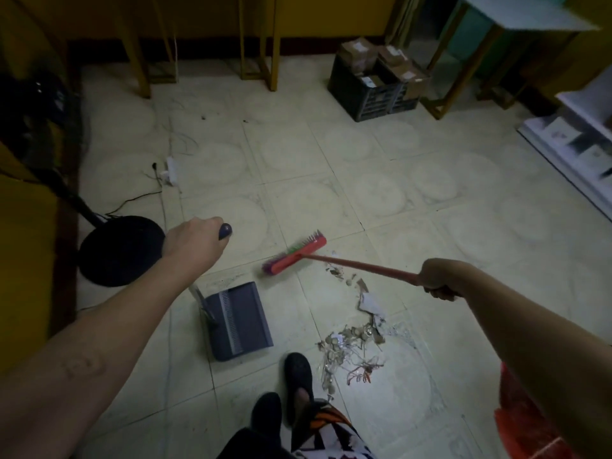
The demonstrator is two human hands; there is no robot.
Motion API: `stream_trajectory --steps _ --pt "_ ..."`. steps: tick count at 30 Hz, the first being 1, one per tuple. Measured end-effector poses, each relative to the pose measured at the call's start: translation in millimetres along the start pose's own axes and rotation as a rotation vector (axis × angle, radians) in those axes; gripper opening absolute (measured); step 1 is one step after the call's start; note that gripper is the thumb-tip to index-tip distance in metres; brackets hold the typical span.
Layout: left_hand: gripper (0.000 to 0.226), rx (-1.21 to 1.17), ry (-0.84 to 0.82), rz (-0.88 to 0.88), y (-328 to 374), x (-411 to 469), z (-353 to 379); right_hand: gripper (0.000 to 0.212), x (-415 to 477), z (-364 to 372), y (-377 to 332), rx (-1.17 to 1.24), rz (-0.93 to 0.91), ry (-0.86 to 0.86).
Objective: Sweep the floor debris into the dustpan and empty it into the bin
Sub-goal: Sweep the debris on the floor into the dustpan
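The left hand (190, 241) held the dark handle of the dustpan (243, 321) and the right hand (440, 278) clenched the red broom (294, 253), its head at the far end of the debris (354, 339) strewn beside the pan, so sweeping seemed barely begun, wanting a drag toward the pan's mouth.

My left hand (192, 241) grips grey plastic dustpan's (240, 321) dark handle; right hand (438, 276) grips red broom (294, 253) beside scattered paper debris (351, 336).

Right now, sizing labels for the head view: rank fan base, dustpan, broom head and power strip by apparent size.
1. fan base and dustpan: about alike, not ranked.
2. broom head.
3. power strip, smallest, though farther away.
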State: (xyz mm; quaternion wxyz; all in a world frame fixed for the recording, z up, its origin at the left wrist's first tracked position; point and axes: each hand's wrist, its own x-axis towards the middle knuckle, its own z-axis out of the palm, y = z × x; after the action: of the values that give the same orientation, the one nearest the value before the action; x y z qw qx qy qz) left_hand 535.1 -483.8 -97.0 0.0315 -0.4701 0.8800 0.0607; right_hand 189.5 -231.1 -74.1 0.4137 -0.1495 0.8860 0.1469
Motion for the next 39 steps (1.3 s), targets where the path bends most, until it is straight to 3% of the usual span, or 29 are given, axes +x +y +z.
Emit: stream_trajectory --steps 11,21,27,39 --pt "0.029 0.006 -0.037 -0.198 -9.5 43.4 -10.2 0.025 72.3 -38.0 -151.5 0.046 -0.271 -0.041" --pt "0.026 0.026 -0.067 -0.226 3.2 98.8 3.0 0.019 130.5 -37.4 -222.2 -0.188 -0.353 -0.056" --pt "0.030 -0.010 -0.073 -0.172 14.2 118.3 6.6 0.025 162.1 -56.8 -177.9 -0.292 -0.356 0.046" --pt "0.032 0.039 -0.082 0.019 89.5 170.2 6.2 0.044 199.9 -87.7 -14.8 -0.235 -0.087 0.124"
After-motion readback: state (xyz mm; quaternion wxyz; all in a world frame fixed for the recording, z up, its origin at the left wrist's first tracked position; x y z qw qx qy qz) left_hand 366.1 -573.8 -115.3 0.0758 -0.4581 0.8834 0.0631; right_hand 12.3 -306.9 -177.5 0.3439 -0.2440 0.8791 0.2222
